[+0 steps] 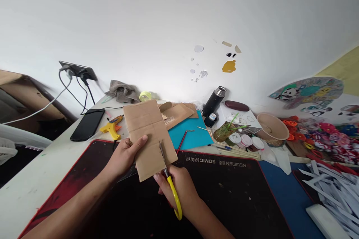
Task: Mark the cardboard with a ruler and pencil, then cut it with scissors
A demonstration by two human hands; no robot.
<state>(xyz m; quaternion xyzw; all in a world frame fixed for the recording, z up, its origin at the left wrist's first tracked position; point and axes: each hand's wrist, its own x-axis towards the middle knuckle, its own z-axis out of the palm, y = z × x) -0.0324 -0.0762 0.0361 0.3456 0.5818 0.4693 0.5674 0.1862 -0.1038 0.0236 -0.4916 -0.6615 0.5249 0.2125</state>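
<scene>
A creased brown piece of cardboard (146, 127) is held up over the dark desk mat by my left hand (125, 157). The thumb lies on its front face and the other fingers are hidden behind it. My right hand (179, 188) grips yellow-handled scissors (174, 198) at the lower right edge of the cardboard. One blade shows on the front of the sheet, pointing up; the other blade is hidden. Beyond the cardboard lie a blue sheet (196, 134) and more brown cardboard pieces (179, 114).
A yellow hot glue gun (112, 129) and a black phone (87, 125) lie to the left. A black thermos (214, 101), a jar with brushes (223, 132), several paint pots (245, 140) and a beige bowl (273, 127) stand to the right. White paper strips (333, 194) are piled far right.
</scene>
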